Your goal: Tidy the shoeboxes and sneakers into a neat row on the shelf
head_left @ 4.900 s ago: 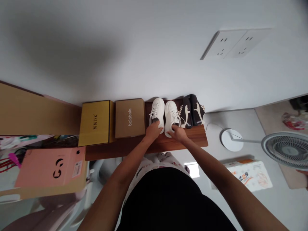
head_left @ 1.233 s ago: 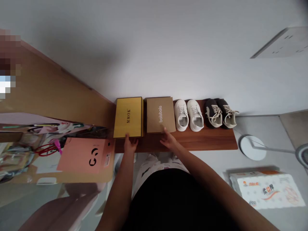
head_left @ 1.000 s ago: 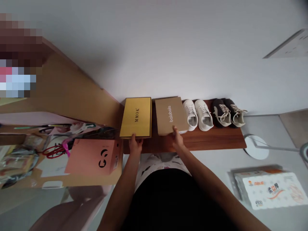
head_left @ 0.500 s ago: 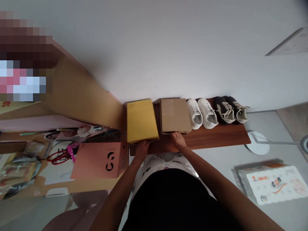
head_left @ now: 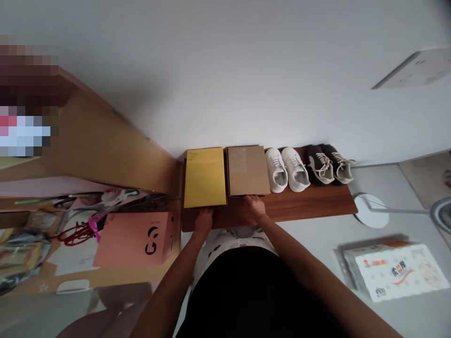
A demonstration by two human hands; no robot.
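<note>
A yellow shoebox [head_left: 205,177] and a brown cardboard shoebox [head_left: 247,170] stand side by side on a low wooden shelf [head_left: 303,206] against the white wall. Both show a plain face with small print. My left hand [head_left: 204,218] rests at the near end of the yellow box, fingers closed against it. My right hand [head_left: 254,205] touches the near end of the brown box in the same way. To the right of the boxes sit a pair of white sneakers [head_left: 287,170] and a pair of dark sneakers [head_left: 329,164], toes to the wall.
A pink box [head_left: 136,239] lies on a cluttered cardboard surface at the left, beside a tall cardboard panel [head_left: 105,145]. On the floor at right are a white round lamp base [head_left: 370,211] and a pack of tissue [head_left: 394,272]. A wall socket [head_left: 416,68] is at upper right.
Earlier both hands were on the white sneakers. Since one second ago both boxes have been turned, so their logo faces no longer show, and they stand squared against the wall.
</note>
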